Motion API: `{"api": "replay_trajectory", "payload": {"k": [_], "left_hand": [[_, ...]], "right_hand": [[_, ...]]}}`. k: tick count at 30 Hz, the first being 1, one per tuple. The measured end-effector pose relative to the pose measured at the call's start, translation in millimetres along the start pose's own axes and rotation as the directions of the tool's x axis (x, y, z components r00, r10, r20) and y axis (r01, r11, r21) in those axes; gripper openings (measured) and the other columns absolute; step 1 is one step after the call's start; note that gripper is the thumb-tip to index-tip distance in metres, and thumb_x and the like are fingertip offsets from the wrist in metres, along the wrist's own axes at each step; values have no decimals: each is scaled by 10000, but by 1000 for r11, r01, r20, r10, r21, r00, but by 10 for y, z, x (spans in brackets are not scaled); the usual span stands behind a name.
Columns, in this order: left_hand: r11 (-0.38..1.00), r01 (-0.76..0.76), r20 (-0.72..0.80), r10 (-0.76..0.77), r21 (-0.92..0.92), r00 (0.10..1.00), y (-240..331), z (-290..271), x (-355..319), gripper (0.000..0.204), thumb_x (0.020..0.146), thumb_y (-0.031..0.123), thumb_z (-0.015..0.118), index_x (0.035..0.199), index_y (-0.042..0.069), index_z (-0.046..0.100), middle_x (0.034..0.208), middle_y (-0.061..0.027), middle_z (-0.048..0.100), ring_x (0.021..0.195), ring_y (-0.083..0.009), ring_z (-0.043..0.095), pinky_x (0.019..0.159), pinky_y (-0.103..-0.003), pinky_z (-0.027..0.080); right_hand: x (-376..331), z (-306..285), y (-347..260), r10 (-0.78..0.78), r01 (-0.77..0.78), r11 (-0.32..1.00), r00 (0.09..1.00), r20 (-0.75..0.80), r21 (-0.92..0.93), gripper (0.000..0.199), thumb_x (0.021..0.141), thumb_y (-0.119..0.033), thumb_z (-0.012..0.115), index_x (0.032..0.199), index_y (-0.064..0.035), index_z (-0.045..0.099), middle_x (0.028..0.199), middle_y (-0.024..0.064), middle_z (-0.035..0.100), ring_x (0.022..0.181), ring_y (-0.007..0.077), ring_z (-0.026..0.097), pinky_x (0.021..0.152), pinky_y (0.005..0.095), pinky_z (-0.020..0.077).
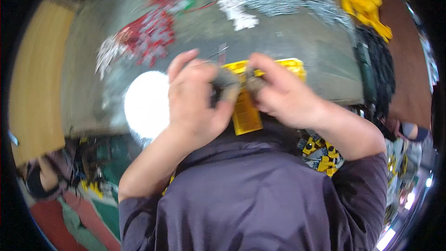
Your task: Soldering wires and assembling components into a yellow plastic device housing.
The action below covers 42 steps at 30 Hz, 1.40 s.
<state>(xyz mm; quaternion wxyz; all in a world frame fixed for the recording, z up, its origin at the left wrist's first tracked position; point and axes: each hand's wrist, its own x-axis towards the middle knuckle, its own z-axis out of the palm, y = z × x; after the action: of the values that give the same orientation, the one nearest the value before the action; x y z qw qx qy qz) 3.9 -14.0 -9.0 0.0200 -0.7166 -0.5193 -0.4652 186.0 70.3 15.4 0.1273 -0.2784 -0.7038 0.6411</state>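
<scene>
My left hand (195, 97) is raised over the table's near edge, its fingers curled toward the thumb around something dark grey (226, 82) that motion blurs. Facing it, my right hand (283, 90) has thumb and fingers pinched together at another greyish spot, too smeared to name. Just beyond and below both hands is a yellow plastic part (247, 116), with a long narrow piece pointing toward me and a wider piece (293, 67) behind the right hand. Whether either hand touches it, I cannot tell. A bright white round lamp or disc (147, 104) is beside my left wrist.
On the grey table (200, 32) lie red-and-white bundled pieces (151, 37), white pieces (236, 9), silvery strips (274, 0) and yellow parts (360, 4). Black strands (378, 69) hang at the right edge. Yellow and black parts (323, 153) sit below my right forearm. People's limbs show at both sides.
</scene>
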Motion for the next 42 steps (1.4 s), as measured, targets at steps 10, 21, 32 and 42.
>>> {"api": "replay_trajectory", "payload": {"k": [10,21,32,42], "left_hand": [[976,41,151,-74,214,986,234,-69,75,503,773,-86,643,1163,43,353,966,-62,558,910,-149,568,1014,-383,347],[924,138,233,-231,356,945,166,-258,-209,780,742,346,691,1301,-45,312,1280,-251,401,1168,-402,424,1006,-478,335],[827,32,317,-250,562,915,-221,-267,-358,909,797,655,550,1294,-73,330,1206,-278,468,1089,-449,450,936,-499,364],[814,-32,326,-196,580,925,-279,-284,-398,876,833,621,539,1293,-91,315,1155,-274,480,1052,-431,456,929,-488,364]], "right_hand": [[61,-26,44,-186,184,955,982,15,-231,206,932,-152,447,1097,-28,444,877,215,620,800,436,604,664,503,467],[-811,-2464,217,-324,-712,386,491,-809,-587,285,888,-214,522,1118,-61,595,1011,195,662,947,356,638,818,456,499],[-2205,-3683,949,-254,-821,455,252,-934,-346,486,863,-297,619,1241,-5,530,1180,265,583,1138,399,527,990,449,412],[-2289,-4049,940,-86,-883,313,340,-937,-349,399,944,-339,504,1264,-107,559,1288,194,547,1206,391,495,1000,468,405]]}}
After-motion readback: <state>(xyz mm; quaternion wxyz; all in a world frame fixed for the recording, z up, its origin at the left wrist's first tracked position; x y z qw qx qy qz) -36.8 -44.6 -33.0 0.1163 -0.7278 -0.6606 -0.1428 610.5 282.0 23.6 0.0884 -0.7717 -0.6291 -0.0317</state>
